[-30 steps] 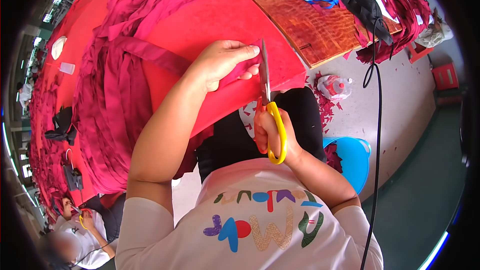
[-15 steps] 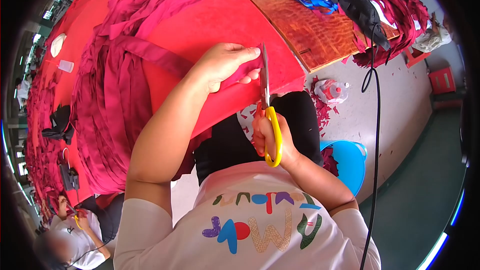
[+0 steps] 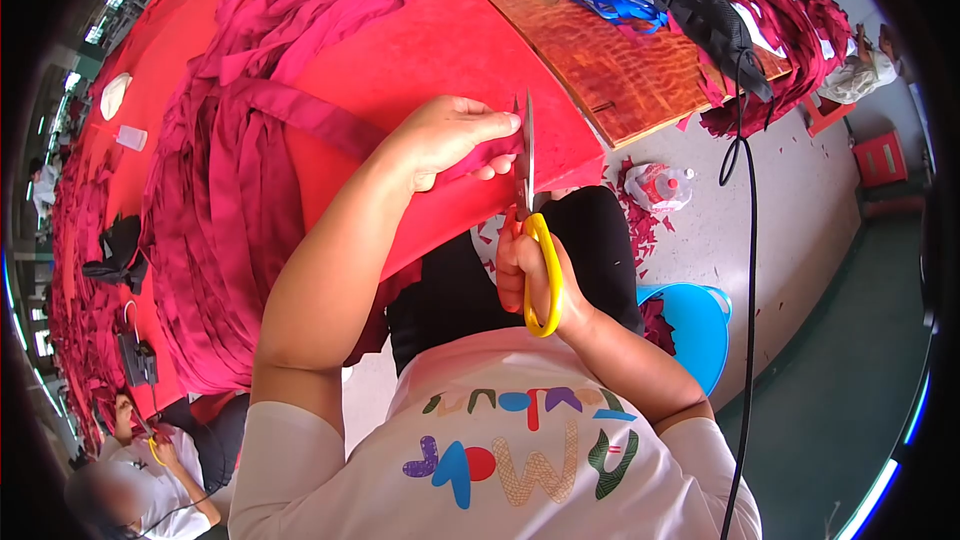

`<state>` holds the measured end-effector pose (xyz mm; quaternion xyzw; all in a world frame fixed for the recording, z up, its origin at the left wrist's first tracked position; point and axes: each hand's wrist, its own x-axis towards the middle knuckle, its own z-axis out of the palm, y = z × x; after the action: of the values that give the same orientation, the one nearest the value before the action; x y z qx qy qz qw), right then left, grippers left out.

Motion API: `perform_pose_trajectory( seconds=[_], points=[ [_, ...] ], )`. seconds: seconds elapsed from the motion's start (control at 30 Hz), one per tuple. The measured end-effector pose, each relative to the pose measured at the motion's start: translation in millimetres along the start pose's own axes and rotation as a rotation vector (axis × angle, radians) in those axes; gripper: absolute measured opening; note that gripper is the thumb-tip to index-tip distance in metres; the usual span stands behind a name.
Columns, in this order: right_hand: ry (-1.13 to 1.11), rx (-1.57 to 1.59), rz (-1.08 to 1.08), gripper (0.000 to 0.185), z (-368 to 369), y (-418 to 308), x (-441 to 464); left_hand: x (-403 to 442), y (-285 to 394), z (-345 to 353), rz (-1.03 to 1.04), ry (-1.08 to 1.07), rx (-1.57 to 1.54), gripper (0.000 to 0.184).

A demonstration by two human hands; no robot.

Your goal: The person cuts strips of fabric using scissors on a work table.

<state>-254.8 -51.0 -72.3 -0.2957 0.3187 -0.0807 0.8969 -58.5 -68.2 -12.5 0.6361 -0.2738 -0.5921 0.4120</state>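
Observation:
My left hand (image 3: pixel 455 140) pinches the end of a dark red fabric strip (image 3: pixel 310 112) between thumb and fingers, over the corner of the red-covered table (image 3: pixel 430 40). The strip runs back leftward to a large heap of similar strips (image 3: pixel 225 210). My right hand (image 3: pixel 535 275) is closed round the yellow and red handles of a pair of scissors (image 3: pixel 527 165). Their blades point away from me, slightly parted at the tips, right beside my left fingertips. Part of the strip is hidden behind my left hand.
A wooden board (image 3: pixel 600 70) bears blue ribbons (image 3: pixel 615 2) and a black bag (image 3: pixel 685 0). A black cable (image 3: pixel 752 270) hangs at right. Below stand a blue basket (image 3: pixel 700 330) and a wrapped bottle (image 3: pixel 660 186). A co-worker (image 3: pixel 150 470) holds scissors at lower left.
The scissor blades have parted slightly at the tips. My left hand still pinches the strip and has shifted slightly down with the view.

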Motion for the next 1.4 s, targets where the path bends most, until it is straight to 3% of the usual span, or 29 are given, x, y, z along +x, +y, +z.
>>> perform_pose_trajectory(
  seconds=[1.13, 1.23, 1.3, 1.4],
  points=[
    [0.255, -0.101, -0.055, 0.025, 23.3, -4.0, -7.5, -1.5, -1.3, -6.6, 0.024, -0.034, 0.019, 0.02],
    [0.069, 0.029, -0.093, 0.017, 0.9, 5.7, -7.5, 0.4, -6.5, -9.3, 0.075, -0.075, -0.022, 0.019],
    [0.085, -0.243, -0.252, 0.018, -8.1, 10.1, -11.7, -0.1, -6.8, -11.4, 0.172, -0.08, -0.094, 0.018],
    [0.032, -0.27, -0.213, 0.028, -16.7, 9.8, -13.7, 6.5, -10.9, -15.8, 0.308, -0.064, -0.089, 0.019]
  ],
)
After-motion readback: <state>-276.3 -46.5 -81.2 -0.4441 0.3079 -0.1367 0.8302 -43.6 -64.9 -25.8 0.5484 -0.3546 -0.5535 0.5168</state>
